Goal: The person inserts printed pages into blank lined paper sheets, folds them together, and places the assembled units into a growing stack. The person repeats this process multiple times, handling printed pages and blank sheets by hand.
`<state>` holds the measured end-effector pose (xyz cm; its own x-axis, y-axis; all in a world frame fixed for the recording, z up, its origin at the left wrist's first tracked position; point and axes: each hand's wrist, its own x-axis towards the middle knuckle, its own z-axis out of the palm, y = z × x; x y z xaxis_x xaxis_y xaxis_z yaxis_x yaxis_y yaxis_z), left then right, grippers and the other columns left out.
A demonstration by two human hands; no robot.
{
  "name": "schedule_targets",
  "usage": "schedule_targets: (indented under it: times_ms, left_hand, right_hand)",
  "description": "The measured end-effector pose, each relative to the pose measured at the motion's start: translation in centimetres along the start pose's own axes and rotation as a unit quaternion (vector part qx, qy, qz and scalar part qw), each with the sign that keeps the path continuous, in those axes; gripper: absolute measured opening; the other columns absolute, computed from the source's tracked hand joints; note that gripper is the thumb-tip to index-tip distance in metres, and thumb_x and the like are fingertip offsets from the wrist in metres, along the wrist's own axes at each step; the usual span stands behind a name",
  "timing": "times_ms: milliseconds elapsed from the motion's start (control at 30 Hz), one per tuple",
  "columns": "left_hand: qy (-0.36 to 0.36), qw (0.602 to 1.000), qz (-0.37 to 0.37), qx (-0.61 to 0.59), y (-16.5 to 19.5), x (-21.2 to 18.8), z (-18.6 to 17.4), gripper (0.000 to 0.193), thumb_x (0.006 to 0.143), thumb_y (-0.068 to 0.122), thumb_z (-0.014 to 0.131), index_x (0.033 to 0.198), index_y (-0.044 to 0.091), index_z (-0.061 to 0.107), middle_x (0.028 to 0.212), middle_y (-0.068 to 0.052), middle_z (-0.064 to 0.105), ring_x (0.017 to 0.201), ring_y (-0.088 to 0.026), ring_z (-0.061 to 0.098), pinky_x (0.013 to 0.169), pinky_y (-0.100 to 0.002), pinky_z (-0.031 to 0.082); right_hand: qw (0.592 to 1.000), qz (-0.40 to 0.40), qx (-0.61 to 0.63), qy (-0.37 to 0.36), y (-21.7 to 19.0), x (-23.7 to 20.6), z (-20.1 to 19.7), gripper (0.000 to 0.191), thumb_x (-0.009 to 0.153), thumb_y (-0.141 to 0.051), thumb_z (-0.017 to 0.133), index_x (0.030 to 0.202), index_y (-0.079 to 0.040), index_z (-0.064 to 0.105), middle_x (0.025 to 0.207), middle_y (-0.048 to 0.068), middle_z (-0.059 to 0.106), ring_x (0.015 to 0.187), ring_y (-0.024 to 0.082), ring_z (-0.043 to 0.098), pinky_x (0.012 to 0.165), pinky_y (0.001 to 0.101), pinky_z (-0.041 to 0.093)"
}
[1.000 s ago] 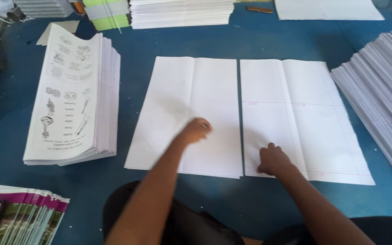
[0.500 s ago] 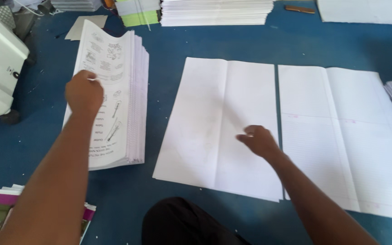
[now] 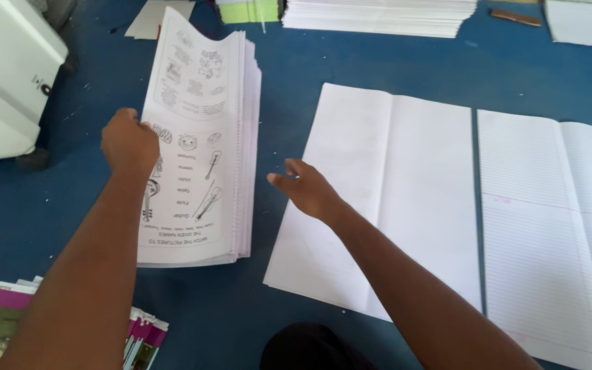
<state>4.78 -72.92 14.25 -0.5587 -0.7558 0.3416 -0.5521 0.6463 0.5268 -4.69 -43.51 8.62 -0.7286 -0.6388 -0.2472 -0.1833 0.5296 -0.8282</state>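
While the left hand (image 3: 129,142) rests on the left edge of a tall pile of printed sheets (image 3: 196,140), its fingers curl around the top page and lift that edge a little. The top page bends up near the far end. It shows small black drawings of music things with short words beside them. The pile lies on a blue table (image 3: 289,75), to the left of the middle.

The right hand (image 3: 307,188) floats just beside the right side of the pile. It is open, with the fingers spread and pointing left toward the pile. It holds nothing. It hangs over the left edge of a big blank white sheet (image 3: 385,199), which lies flat and has a fold line down its middle.

Just to the right of the blank sheet lies a big lined sheet (image 3: 556,233). A thin strip of blue table shows between the two.

At the far side of the table sits a flat stack of white paper (image 3: 378,15), and beside it a small green and yellow bundle (image 3: 248,10). A white machine (image 3: 5,75) stands at the left edge. Near the bottom left corner lie some colourful booklets (image 3: 8,329) with pink and green covers, partly hidden by the left arm.
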Motion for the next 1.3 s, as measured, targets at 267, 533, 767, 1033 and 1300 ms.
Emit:
schedule_targets:
  times_ms: [267,533,767,1033,1300]
  left_hand:
    - [-0.029,0.998,0.001,-0.051,-2.2,1.6,0.6,0.023,0.093,0.008,0.069,0.115,0.004,0.074,0.105,-0.015,0.075,0.093,-0.027,0.073,0.085,-0.037,0.055]
    - [-0.106,0.986,-0.047,-0.118,-3.2,2.6,1.4,0.043,0.099,0.019,0.057,0.135,-0.003,0.055,0.122,-0.022,0.066,0.109,-0.031,0.065,0.091,-0.038,0.049]
    - [-0.245,0.94,-0.184,-0.151,-2.6,3.2,0.4,0.048,0.105,0.035,0.047,0.124,-0.006,0.064,0.12,-0.022,0.069,0.109,-0.032,0.068,0.093,-0.042,0.049]
    - [-0.19,0.979,-0.073,0.002,-3.8,3.6,2.1,0.047,0.103,0.036,0.052,0.125,-0.005,0.061,0.123,-0.031,0.064,0.116,-0.045,0.061,0.098,-0.049,0.048]
    - [-0.191,0.973,-0.106,0.079,-3.3,2.5,2.3,0.05,0.107,0.035,0.049,0.134,-0.006,0.052,0.126,-0.03,0.064,0.116,-0.045,0.064,0.097,-0.053,0.05]
  right_hand:
    - [0.998,0.029,0.046,-0.008,-3.9,3.4,5.1,0.084,0.101,-0.049,0.053,0.157,0.002,0.018,0.16,0.028,0.028,0.149,0.038,0.03,0.119,0.0444,0.032]
    - [0.98,-0.001,0.198,0.012,-4.9,4.6,8.5,0.085,0.099,-0.045,0.046,0.158,0.003,0.01,0.158,0.027,0.033,0.146,0.036,0.038,0.116,0.0407,0.034]
    - [0.998,0.003,0.059,-0.027,-5.9,5.9,10.4,0.099,0.098,-0.052,0.047,0.155,0.008,-0.008,0.161,0.035,0.014,0.148,0.045,0.028,0.119,0.0446,0.033]
    - [0.997,-0.041,-0.07,0.011,-4.2,6.6,11.5,0.104,0.099,-0.042,0.059,0.152,0.012,-0.013,0.163,0.036,0.005,0.149,0.051,0.019,0.12,0.0533,0.027]
    - [0.998,-0.024,-0.058,0.002,-4.6,5.7,11.1,0.104,0.098,-0.043,0.057,0.153,0.01,-0.014,0.164,0.032,0.007,0.148,0.049,0.023,0.119,0.0514,0.03]
